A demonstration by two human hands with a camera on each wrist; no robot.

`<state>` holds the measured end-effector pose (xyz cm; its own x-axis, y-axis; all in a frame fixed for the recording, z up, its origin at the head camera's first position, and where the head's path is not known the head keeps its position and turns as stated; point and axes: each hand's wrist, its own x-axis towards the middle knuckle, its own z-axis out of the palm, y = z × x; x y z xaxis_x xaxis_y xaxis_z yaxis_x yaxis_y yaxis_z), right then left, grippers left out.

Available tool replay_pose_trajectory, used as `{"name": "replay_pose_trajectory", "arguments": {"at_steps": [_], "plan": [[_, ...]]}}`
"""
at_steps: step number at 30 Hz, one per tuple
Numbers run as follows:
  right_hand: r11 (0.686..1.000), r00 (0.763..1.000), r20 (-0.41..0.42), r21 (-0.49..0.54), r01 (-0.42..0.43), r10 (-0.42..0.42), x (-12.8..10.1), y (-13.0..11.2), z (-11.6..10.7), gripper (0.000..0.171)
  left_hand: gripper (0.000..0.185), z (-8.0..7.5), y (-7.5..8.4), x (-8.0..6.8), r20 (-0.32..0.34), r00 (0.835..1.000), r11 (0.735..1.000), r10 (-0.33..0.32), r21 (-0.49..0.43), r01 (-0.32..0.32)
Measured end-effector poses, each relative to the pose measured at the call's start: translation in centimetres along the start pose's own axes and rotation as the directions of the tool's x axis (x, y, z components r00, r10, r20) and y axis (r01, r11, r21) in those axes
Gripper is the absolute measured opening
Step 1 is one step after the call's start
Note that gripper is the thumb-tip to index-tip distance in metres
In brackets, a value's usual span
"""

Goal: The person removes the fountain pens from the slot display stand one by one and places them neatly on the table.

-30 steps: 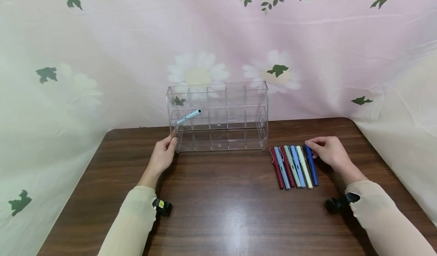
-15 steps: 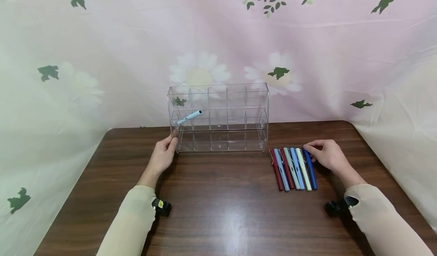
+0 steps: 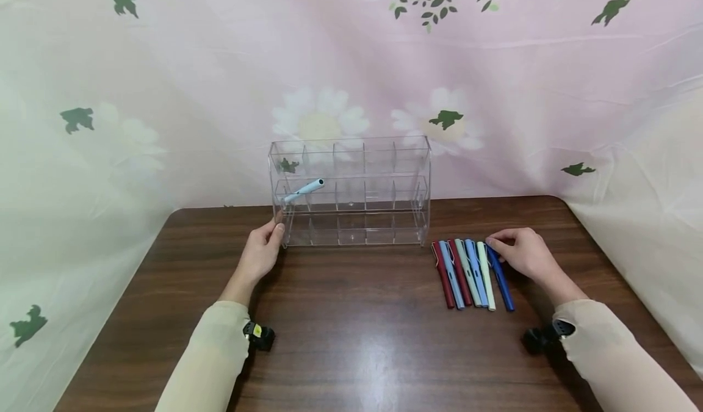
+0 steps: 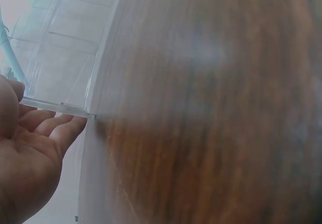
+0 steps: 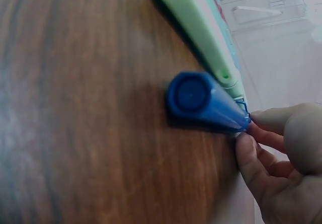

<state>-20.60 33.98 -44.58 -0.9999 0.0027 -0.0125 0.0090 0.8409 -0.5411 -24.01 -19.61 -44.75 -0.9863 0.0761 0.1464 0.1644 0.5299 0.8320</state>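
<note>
A clear tiered organizer (image 3: 357,236) stands at the back of the table, divided into small compartments. My left hand (image 3: 262,250) grips its left side wall, thumb on one face and fingers on the other (image 4: 65,131). A light blue pen (image 3: 304,190) leans tilted in its left end, cap end toward the right. At right, my right hand (image 3: 522,252) pinches the clip end of a dark blue pen (image 3: 502,284); the pen's other end (image 5: 193,98) points toward the wrist camera. Beside it lies a pale green pen (image 3: 486,278), close at the clip end and apart at the near end.
Left of the pale green pen lie several more pens in a row, among them a dark red pen (image 3: 443,278) and a blue pen (image 3: 476,274). The brown wooden table (image 3: 351,314) meets a flowered cloth backdrop (image 3: 219,94) behind the organizer.
My right hand has moved slightly left and nearer with the dark blue pen. The pen first came alongside the pale green pen, then its near end swung right. My left hand keeps its grip.
</note>
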Motion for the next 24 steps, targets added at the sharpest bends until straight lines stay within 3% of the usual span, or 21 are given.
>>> {"name": "replay_pose_trajectory", "arguments": {"at_steps": [5,14,24], "plan": [[1.0,0.999,-0.034,0.031,-0.002,0.003,-0.1,-0.1,-0.3,0.046,0.049,-0.1,0.1,0.0,0.002,1.0,1.0,-0.012,-0.019,0.012],[0.989,0.971,-0.237,0.147,0.023,0.013,-0.6,-0.8,-1.2,0.043,0.049,0.1,0.3,0.6,0.012,1.0,0.999,-0.007,-0.054,0.007],[0.956,0.972,-0.229,0.272,0.108,-0.045,-0.2,-5.4,-1.4,0.039,0.047,-0.1,-0.1,0.2,0.01,1.0,0.999,-0.003,-0.047,0.004]]}}
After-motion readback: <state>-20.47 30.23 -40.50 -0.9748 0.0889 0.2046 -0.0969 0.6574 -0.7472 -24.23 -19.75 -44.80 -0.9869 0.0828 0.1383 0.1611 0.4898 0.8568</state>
